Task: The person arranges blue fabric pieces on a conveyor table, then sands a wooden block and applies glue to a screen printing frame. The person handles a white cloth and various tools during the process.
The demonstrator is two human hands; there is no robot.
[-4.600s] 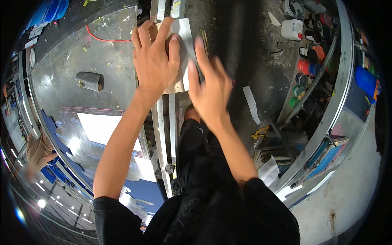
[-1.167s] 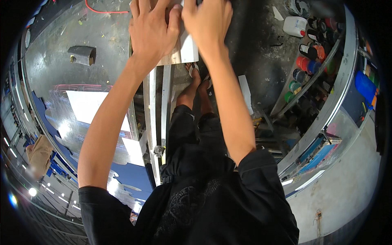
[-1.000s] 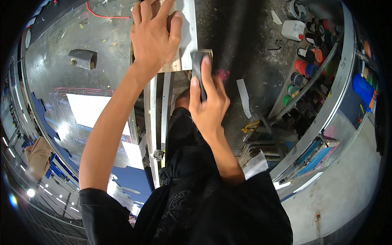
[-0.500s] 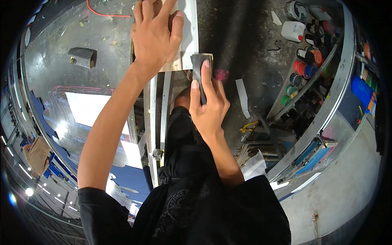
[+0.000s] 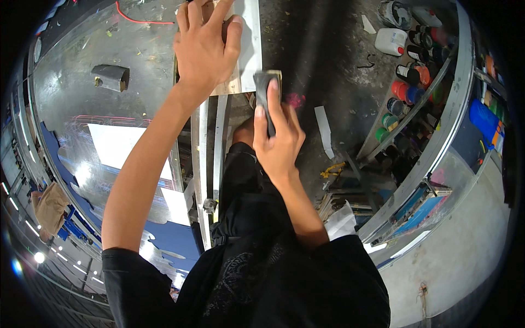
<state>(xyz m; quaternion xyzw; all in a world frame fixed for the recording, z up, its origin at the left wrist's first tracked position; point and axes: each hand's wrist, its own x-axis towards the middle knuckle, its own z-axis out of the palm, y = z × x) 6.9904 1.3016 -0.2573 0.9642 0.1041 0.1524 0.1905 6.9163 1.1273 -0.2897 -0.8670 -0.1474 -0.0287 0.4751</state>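
My left hand lies spread on a pale wooden piece beside a white board, at the table's right edge. Its fingertips reach the top of the picture, and what lies under the palm is partly hidden. In my right hand is a sanding block wrapped in dark grey sandpaper, gripped between thumb and fingers with the index finger stretched along it. The block's upper end is at the white board's near right corner; whether they touch I cannot tell.
Another block in dark sandpaper lies on the worn metal table. White sheets and a red cord are there too. On the right, paint pots and a white jug stand by a metal-framed table.
The right hand and sanding block have shifted very slightly left. The left hand and board appear a few pixels further left, along with a slight shift of the whole view.
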